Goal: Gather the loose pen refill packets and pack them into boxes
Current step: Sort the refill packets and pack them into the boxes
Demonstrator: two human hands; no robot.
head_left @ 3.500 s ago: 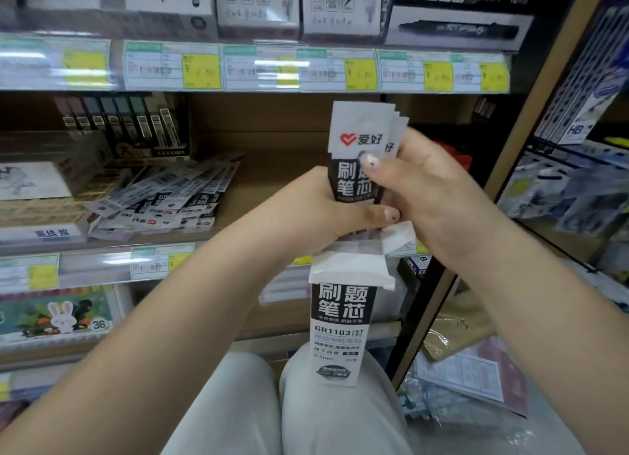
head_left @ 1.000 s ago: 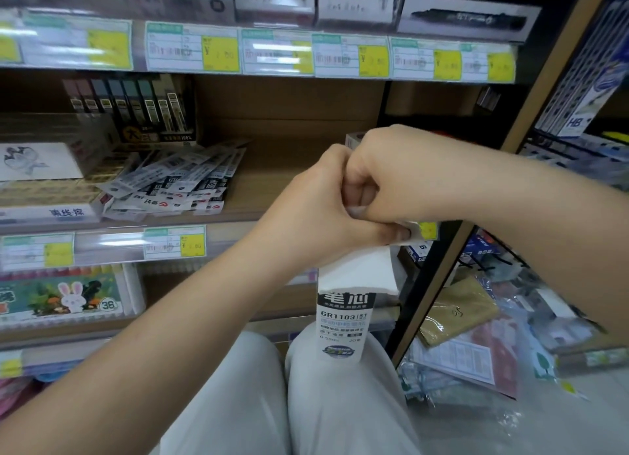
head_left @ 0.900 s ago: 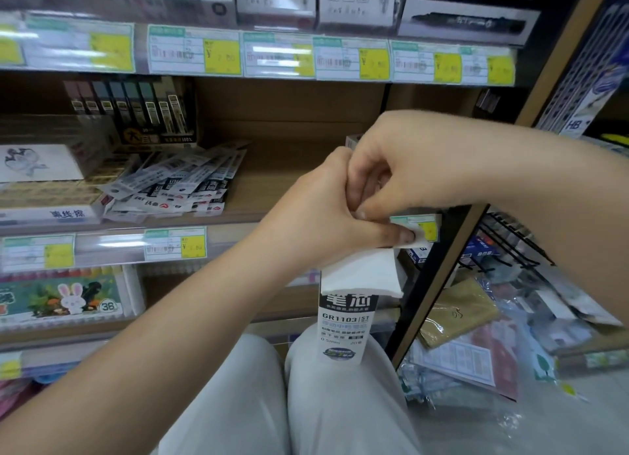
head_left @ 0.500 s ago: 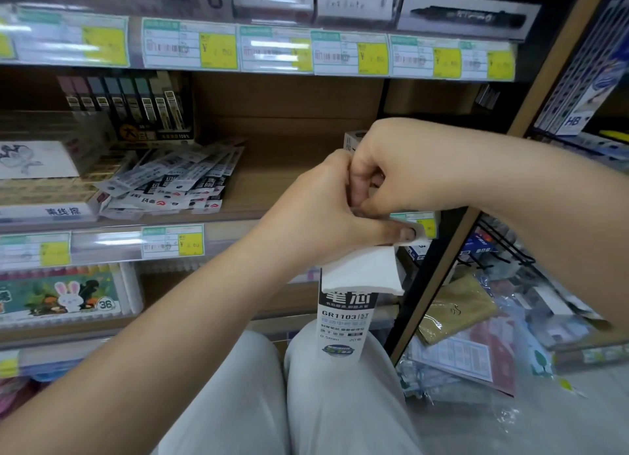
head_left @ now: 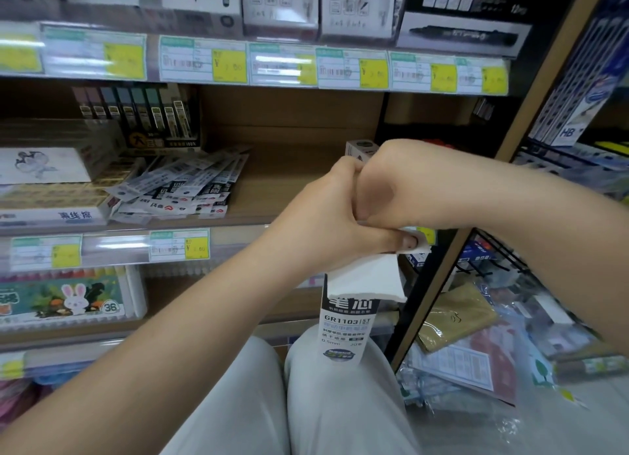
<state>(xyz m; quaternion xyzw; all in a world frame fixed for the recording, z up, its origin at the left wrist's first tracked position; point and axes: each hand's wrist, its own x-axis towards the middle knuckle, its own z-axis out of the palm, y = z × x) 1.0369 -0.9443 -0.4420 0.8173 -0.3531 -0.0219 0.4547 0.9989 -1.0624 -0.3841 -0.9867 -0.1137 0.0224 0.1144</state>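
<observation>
With the left hand [head_left: 335, 212] gripping the upright box [head_left: 347, 328] over the lap and the right hand [head_left: 384, 182] fisted on its mouth, refill packets hidden beneath, a hard push might crumple the flap [head_left: 367, 279], while a pile of packets [head_left: 180, 185] waits on the shelf [head_left: 272, 182].
</observation>
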